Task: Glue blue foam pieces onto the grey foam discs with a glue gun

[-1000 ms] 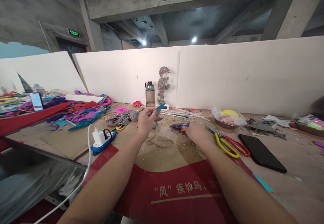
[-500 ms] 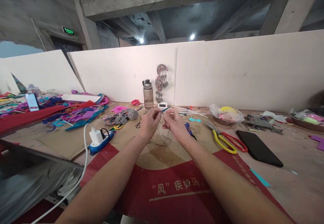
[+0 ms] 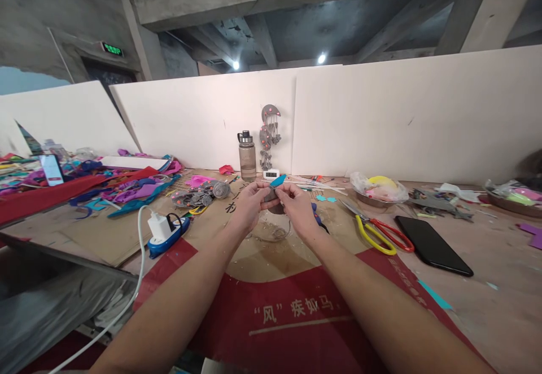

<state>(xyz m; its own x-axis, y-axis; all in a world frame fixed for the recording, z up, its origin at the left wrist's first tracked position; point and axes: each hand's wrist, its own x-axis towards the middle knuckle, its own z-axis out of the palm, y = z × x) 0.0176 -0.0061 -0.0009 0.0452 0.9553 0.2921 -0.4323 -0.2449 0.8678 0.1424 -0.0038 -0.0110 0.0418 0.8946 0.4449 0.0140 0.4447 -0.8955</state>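
Observation:
Between both hands is a small grey piece (image 3: 270, 194) that looks like felt, with a bright blue piece (image 3: 278, 181) standing up at its top edge. My left hand (image 3: 249, 205) pinches the grey piece from the left side. From the right, the thumb and fingers of my right hand (image 3: 298, 209) are closed on its other edge. Fingers hide part of both pieces, and I cannot tell how the blue one is joined to the grey. A loop of thin string (image 3: 279, 234) lies on the brown paper below the hands.
Yellow-and-red-handled scissors (image 3: 376, 233) and a black phone (image 3: 434, 245) lie at right. A water bottle (image 3: 247, 157), a small clock (image 3: 271, 174) and a grey moon ornament (image 3: 270, 128) stand behind. A blue power strip (image 3: 169, 237) with a white cable is at left.
The piece in my hands has been turned, so its grey face and blue tip now show more broadly. My right hand's fingers have drawn in closer to it.

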